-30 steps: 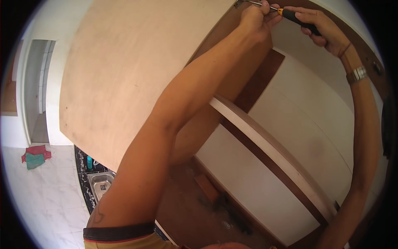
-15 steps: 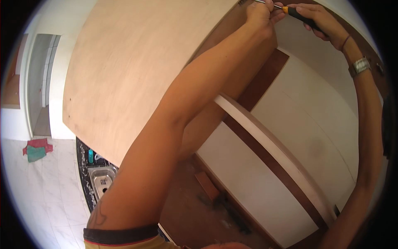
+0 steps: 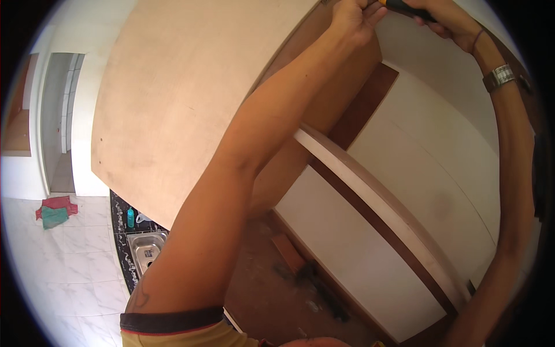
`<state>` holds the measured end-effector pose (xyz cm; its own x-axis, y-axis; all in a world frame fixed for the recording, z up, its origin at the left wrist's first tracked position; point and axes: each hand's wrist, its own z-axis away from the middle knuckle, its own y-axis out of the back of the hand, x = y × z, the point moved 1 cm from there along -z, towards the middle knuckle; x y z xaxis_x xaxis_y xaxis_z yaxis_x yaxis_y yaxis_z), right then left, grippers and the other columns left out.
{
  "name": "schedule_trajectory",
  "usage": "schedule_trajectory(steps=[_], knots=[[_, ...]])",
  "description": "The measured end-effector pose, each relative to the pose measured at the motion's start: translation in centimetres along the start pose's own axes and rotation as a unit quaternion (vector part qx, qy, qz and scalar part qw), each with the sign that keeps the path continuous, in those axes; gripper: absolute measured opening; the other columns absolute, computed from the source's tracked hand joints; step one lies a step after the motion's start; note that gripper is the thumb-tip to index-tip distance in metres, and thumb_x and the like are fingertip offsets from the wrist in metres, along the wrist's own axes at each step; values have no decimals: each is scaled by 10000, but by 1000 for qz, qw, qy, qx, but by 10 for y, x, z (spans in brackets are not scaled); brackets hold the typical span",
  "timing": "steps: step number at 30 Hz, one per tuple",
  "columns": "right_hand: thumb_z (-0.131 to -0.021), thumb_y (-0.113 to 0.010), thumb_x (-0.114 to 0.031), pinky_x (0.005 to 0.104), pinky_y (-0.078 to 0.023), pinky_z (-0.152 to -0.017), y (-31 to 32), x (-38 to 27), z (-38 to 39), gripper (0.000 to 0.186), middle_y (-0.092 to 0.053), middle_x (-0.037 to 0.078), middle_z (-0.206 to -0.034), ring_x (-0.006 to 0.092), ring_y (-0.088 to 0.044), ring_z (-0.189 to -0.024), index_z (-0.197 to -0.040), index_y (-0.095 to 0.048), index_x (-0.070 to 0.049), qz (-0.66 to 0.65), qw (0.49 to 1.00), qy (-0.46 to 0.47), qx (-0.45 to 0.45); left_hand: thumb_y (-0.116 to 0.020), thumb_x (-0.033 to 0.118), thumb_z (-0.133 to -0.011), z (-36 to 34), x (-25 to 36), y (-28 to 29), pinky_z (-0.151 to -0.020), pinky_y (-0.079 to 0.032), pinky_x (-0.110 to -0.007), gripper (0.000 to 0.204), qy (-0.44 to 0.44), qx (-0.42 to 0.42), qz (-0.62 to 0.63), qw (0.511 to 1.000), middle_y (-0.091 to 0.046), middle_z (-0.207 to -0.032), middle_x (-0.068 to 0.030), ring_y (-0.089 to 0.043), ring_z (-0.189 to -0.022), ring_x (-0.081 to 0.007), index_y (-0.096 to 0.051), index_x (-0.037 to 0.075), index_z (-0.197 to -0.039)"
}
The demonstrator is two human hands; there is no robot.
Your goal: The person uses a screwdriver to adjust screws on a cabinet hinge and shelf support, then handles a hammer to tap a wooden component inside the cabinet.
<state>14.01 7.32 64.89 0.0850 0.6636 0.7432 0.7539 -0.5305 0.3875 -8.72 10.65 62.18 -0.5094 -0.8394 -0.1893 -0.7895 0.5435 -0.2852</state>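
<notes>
At the top edge my right hand (image 3: 448, 24) is wrapped round the black and yellow handle of a screwdriver (image 3: 410, 8). My left hand (image 3: 356, 20) is raised beside it, its fingers closed about the shaft end, partly cut off by the picture's edge. The screwdriver's tip is out of sight. Both hands are at the upper part of an open wooden cabinet, near the hinge-side edge of its large pale door (image 3: 167, 87). Inside the cabinet a shelf (image 3: 370, 173) runs down to the right, below my hands.
On the cabinet's brown bottom board (image 3: 254, 289) lie a reddish-brown block (image 3: 288, 253) and a dark, blurred object (image 3: 326, 298). Lower left, a steel sink (image 3: 136, 238) is set in a black counter, near a teal bottle (image 3: 130, 217). Red and green cloths (image 3: 56, 215) lie on the tiled floor.
The view has shifted a little, so my hands and the screwdriver sit higher and farther left, more cut off by the top edge. Both hands keep their hold.
</notes>
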Motion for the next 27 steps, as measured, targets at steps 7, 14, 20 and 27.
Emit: schedule_trajectory(steps=[7, 14, 20, 27], knots=[[-997, -631, -193, 341, -498, -494, -35, 32, 7, 492, -592, 65, -776, 201, -600, -574, -1476, -545, -270, 427, 880, 195, 79, -552, 230, -1077, -5, -2, 11, -800, -604, -324, 146, 10, 2, -68, 998, -688, -1042, -32, -694, -880, -152, -594, 91, -1080], [-1028, -597, -328, 278, -482, -506, -16, 51, -16, 475, -592, 19, -731, 113, -561, -570, -1468, -560, -153, -350, 871, -285, -191, -591, 253, -1060, 13, -16, 3, -824, -557, -355, 140, -35, 42, -89, 995, -705, -1073, -24, -671, -893, -139, -605, 123, -1110], [-1028, -599, -341, 289, -470, -497, -24, 36, 17, 474, -598, 18, -810, 130, -545, -534, -1465, -563, -159, 388, 894, 214, 70, -569, 255, -1070, 4, -8, -1, -830, -560, -362, 172, -15, 31, -99, 995, -701, -1070, -60, -671, -879, -158, -613, 107, -1144], [-1032, -555, -429, 186, -233, -392, -14, 48, 7, 436, -473, -72, -715, 2, -352, -498, -1409, -626, -222, -378, 883, -246, -131, -558, 172, -1058, 21, -17, -17, -789, -572, -362, 125, -42, 69, -58, 995, -697, -1036, -113, -677, -870, -234, -528, 77, -1133]])
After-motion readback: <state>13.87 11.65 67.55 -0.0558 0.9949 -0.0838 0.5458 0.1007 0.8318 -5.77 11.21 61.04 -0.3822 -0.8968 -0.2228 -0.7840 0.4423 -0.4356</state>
